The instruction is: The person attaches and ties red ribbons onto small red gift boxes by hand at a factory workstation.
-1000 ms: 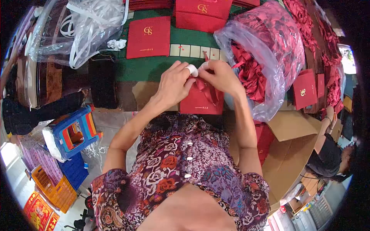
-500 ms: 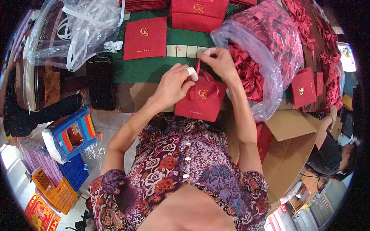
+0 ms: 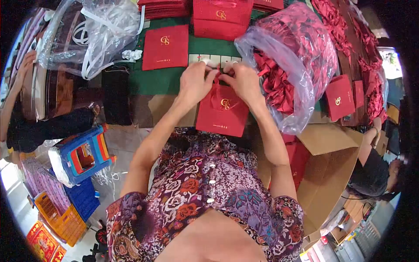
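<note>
A small red paper bag (image 3: 223, 117) with gold lettering hangs over the table's front edge, right before my body. My left hand (image 3: 196, 81) is closed in a pinch on the red ribbon (image 3: 215, 87) at the bag's top, with white wrapping on a finger. On the other side, my right hand (image 3: 243, 81) pinches the same ribbon close by. The fingertips of both hands almost meet, and the ribbon between them is partly hidden.
A flat red bag (image 3: 165, 48) lies on the green mat (image 3: 155, 83). Red bag stacks (image 3: 221, 22) stand behind. To the right is a plastic sack (image 3: 301, 65) of red ribbons, above an open cardboard box (image 3: 329, 161). Other people's arms (image 3: 19, 81) show at both sides.
My right hand has come down and my left hand has moved up, bringing them closer together at the ribbon. The bag has shifted slightly left and hangs straighter.
</note>
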Tool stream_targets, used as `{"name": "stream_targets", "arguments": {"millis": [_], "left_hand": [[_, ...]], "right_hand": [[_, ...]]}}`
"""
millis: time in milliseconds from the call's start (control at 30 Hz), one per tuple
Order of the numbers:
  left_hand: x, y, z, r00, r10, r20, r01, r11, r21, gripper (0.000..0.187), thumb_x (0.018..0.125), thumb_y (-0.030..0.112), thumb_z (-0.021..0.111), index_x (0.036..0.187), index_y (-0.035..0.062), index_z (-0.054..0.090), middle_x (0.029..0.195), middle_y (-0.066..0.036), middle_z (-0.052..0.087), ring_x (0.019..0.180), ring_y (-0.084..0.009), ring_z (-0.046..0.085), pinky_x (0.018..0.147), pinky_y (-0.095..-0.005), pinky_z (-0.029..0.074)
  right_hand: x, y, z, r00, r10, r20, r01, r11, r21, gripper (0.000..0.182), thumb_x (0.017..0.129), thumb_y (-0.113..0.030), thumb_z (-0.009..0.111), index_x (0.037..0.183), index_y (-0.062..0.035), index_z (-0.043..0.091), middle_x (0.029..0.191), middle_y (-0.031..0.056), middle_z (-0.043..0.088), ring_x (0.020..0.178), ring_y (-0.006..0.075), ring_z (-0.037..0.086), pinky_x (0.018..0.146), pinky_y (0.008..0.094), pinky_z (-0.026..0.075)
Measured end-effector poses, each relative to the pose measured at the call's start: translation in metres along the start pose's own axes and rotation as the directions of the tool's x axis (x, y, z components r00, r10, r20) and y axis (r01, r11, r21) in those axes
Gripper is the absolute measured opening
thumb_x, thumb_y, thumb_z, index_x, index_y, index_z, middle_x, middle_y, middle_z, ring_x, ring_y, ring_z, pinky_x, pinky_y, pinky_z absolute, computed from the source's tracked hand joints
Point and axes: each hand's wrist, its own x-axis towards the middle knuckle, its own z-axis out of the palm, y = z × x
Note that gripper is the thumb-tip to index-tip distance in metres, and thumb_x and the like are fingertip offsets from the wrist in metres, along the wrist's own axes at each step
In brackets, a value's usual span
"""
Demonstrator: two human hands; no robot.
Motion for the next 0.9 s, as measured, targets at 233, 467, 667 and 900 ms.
{"name": "stream_targets", "arguments": {"millis": [233, 467, 667, 900], "left_hand": [[0.009, 0.015, 0.016, 0.998, 0.0, -0.069, 0.003, 0.999, 0.042, 0.019, 0.078, 0.019, 0.079, 0.08, 0.0042, 0.067, 0.08, -0.015, 0.065, 0.081, -0.0364, 0.063, 0.074, -0.0465, 0.05], [0.004, 0.019, 0.014, 0.995, -0.098, 0.008, 0.099, 0.985, -0.14, 0.016, 0.086, 0.016, 0.074, 0.091, 0.002, 0.07, 0.084, -0.013, 0.072, 0.078, -0.0249, 0.07, 0.072, -0.034, 0.053], [0.005, 0.018, 0.007, 0.979, -0.134, 0.156, 0.201, 0.78, -0.592, 0.015, 0.091, 0.012, 0.071, 0.098, -0.0009, 0.072, 0.087, -0.004, 0.073, 0.08, -0.0094, 0.065, 0.073, -0.0267, 0.052], [0.003, 0.031, -0.018, 0.973, -0.097, 0.21, 0.211, 0.742, -0.637, 0.017, 0.091, 0.01, 0.071, 0.103, -0.0012, 0.071, 0.093, -0.004, 0.072, 0.084, -0.0093, 0.065, 0.078, -0.0263, 0.052]], "right_hand": [[-0.013, 0.006, 0.009, 0.981, 0.094, -0.171, -0.097, 0.995, -0.012, 0.016, 0.085, -0.02, 0.073, 0.086, -0.0042, 0.071, 0.082, 0.0193, 0.07, 0.077, 0.0372, 0.069, 0.068, 0.0447, 0.054], [-0.02, 0.006, 0.009, 0.963, 0.215, -0.163, -0.099, 0.842, 0.53, 0.02, 0.09, -0.015, 0.069, 0.104, -0.0017, 0.07, 0.082, 0.0145, 0.072, 0.074, 0.025, 0.07, 0.067, 0.0366, 0.053], [-0.016, -0.003, -0.007, 0.969, 0.247, -0.012, -0.16, 0.66, 0.734, 0.022, 0.094, -0.014, 0.067, 0.107, 0.003, 0.072, 0.083, 0.0027, 0.071, 0.073, 0.0076, 0.062, 0.066, 0.0249, 0.051], [-0.013, -0.016, -0.027, 0.949, 0.253, 0.19, -0.291, 0.466, 0.836, 0.021, 0.097, -0.019, 0.067, 0.109, -0.0028, 0.073, 0.083, -0.0046, 0.066, 0.071, 0.0025, 0.055, 0.064, 0.0202, 0.044]]}}
